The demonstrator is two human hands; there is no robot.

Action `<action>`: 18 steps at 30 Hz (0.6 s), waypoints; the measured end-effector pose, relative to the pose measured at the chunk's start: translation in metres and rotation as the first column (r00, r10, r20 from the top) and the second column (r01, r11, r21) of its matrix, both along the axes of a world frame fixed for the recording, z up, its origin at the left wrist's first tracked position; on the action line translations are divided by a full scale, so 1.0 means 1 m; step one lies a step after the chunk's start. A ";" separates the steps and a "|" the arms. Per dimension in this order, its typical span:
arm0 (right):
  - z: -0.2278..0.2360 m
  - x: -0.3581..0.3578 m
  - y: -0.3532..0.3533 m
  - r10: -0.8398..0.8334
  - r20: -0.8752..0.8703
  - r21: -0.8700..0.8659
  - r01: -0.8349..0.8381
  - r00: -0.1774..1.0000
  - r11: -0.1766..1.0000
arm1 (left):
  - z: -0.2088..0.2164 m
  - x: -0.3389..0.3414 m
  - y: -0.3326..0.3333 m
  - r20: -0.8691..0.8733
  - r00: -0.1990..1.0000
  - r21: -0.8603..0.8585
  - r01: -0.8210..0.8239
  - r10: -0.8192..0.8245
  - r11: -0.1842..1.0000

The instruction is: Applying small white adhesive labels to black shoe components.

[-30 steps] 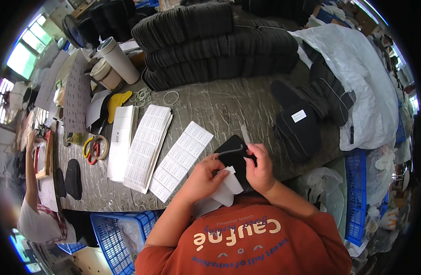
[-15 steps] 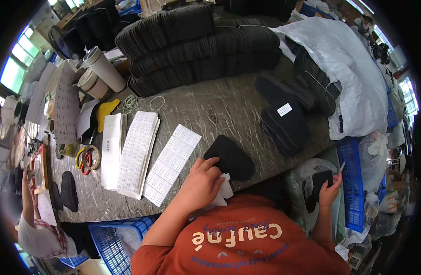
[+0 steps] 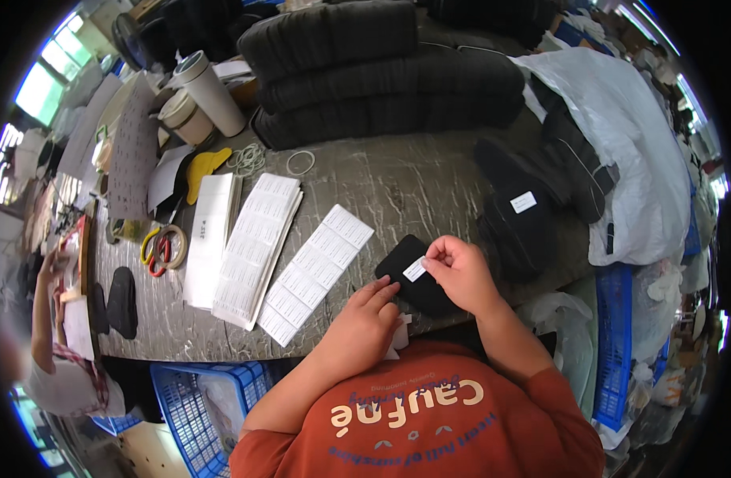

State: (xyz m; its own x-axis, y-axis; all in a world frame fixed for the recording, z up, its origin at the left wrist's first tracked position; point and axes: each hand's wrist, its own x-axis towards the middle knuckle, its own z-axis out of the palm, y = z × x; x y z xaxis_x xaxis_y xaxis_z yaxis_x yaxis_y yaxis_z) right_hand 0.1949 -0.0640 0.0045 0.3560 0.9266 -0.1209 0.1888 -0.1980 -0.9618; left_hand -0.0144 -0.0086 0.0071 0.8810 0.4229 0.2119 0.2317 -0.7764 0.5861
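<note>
A black flat pad with a rounded outline (image 3: 413, 293) lies at the table's near edge. My right hand (image 3: 463, 275) pinches a small white label (image 3: 414, 269) by its right end, against the pad's top. On the pad's left edge rest the fingertips of my left hand (image 3: 364, 323), the rest of it curled. A creased white paper strip (image 3: 402, 331) sticks out beside the left thumb, seemingly held in that hand; the grip itself is hidden. A sheet of white labels (image 3: 316, 273) lies to the left. To the right, a stack of black pads (image 3: 509, 239) carries one white label (image 3: 523, 202).
Paper stacks (image 3: 254, 247), scissors and tape (image 3: 165, 251) lie on the left. High rows of black pads (image 3: 389, 88) stand at the back, beside a white tumbler (image 3: 210, 94). Blue crates (image 3: 198, 406) flank the table. Another person (image 3: 63, 374) works at the far left.
My right hand has come from the far right, beside a dark object, to the black pad, bringing the small label. My left hand stays at the pad's left edge. The view has shifted slightly.
</note>
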 end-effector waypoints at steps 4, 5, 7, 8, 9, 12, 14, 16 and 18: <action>-0.017 -0.004 0.010 -0.004 0.020 0.005 0.004 1.000 1.000 | -0.001 0.000 0.002 0.021 1.000 -0.010 0.010 -0.010 1.000; -0.018 -0.007 0.010 -0.006 0.033 -0.015 0.006 0.999 1.000 | -0.001 0.000 0.002 0.026 1.000 -0.013 0.007 -0.007 1.000; -0.019 -0.011 0.011 -0.011 0.045 -0.040 0.013 0.999 0.999 | -0.003 0.000 0.003 0.021 1.000 -0.013 0.004 -0.004 1.000; -0.018 -0.012 0.013 -0.018 0.040 -0.018 0.018 0.999 1.000 | -0.004 0.000 0.003 0.019 1.000 -0.008 0.004 -0.003 1.000; -0.018 -0.012 0.013 -0.026 0.037 0.005 0.026 0.999 1.000 | -0.003 0.001 0.003 0.018 1.000 -0.011 0.006 -0.006 1.000; -0.021 -0.012 0.014 -0.038 0.025 -0.003 0.038 0.999 0.999 | -0.002 0.002 0.004 0.013 1.000 -0.005 0.010 -0.010 1.000; -0.021 -0.013 0.015 -0.041 0.043 -0.004 0.041 0.998 0.999 | -0.002 0.002 0.004 0.018 1.000 -0.006 0.006 -0.006 1.000; -0.022 -0.013 0.015 -0.045 0.064 -0.006 0.046 0.997 0.999 | -0.003 0.002 0.003 0.016 1.000 -0.006 0.009 -0.009 1.000; -0.025 -0.013 0.015 -0.052 0.086 0.019 0.051 0.995 0.999 | -0.004 0.002 0.003 0.015 1.000 -0.006 0.011 -0.011 1.000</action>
State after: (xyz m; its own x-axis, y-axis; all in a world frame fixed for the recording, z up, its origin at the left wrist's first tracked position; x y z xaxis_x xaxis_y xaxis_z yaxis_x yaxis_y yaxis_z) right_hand 0.1819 -0.0493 -0.0205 0.4118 0.9084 -0.0726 0.2612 -0.1939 -0.9456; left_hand -0.0122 -0.0058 0.0032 0.8827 0.4142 0.2222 0.2143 -0.7753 0.5941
